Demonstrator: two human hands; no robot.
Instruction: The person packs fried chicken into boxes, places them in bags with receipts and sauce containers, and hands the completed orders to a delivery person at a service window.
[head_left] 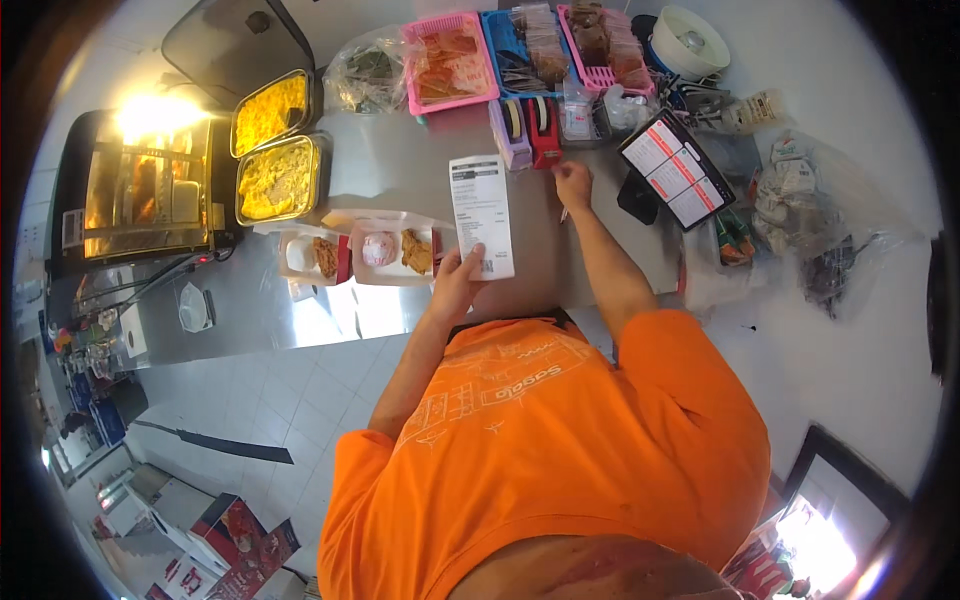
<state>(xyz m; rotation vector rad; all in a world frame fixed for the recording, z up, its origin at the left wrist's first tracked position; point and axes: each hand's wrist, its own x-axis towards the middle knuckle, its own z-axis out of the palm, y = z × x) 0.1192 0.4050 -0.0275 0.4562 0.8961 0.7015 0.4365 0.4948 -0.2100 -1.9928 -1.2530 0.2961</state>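
Observation:
My left hand [457, 282] grips the lower end of a long white printed receipt [478, 205], thumb on its face. My right hand [573, 186] is closed, its fingertips at the front end of a red tape dispenser [543, 135]. Whether they pinch the tape end is too small to tell. Out of the right hand's lower side sticks a slim white pen-like stick [564, 214]. A purple tape dispenser [513, 145] stands beside the red one. Left of the receipt sit two open meal boxes, the nearer box [352, 270] with a wrapped ball and fried chicken [416, 252].
Two trays of yellow food [243, 200] stand by a lit warming cabinet [100, 240] at left. Pink and blue baskets [408, 60] of sachets line the back. At right are a tablet [722, 200] on a stand and plastic bags [800, 190]. The steel counter [390, 165] lies beneath.

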